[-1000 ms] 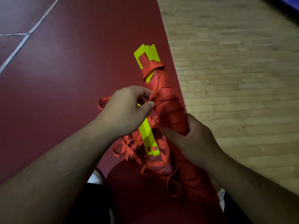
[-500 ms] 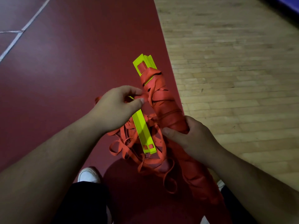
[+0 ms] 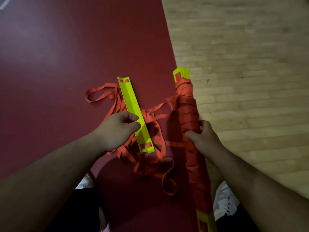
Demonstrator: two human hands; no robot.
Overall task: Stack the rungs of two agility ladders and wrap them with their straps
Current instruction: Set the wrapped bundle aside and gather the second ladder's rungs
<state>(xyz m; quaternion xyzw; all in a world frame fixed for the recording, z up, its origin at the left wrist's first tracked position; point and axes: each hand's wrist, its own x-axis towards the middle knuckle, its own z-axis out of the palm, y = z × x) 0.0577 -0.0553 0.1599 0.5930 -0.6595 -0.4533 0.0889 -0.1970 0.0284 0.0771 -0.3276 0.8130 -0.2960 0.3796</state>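
A long bundle of yellow rungs wound in orange strap [image 3: 189,111] lies along the red mat's right edge, with yellow ends showing at top and bottom. My right hand [image 3: 204,138] grips it near the middle, thumb on its left side. A pair of loose yellow rungs [image 3: 132,104] lies to its left on a tangle of orange straps [image 3: 150,158]. At the rungs' left edge, my left hand [image 3: 117,129] pinches them between fingers and thumb. One strap runs from the tangle to the bundle.
The red mat [image 3: 66,64] covers the left half of the floor. Wooden floor [image 3: 242,64] lies to the right of the bundle. My white shoes [image 3: 85,181] [image 3: 224,201] show at the bottom, either side of the strap tangle.
The bundle was lowered and moved right onto the mat's edge. My left hand let go of the strap at the bundle and came down to the loose rungs, which now lie in plain view.
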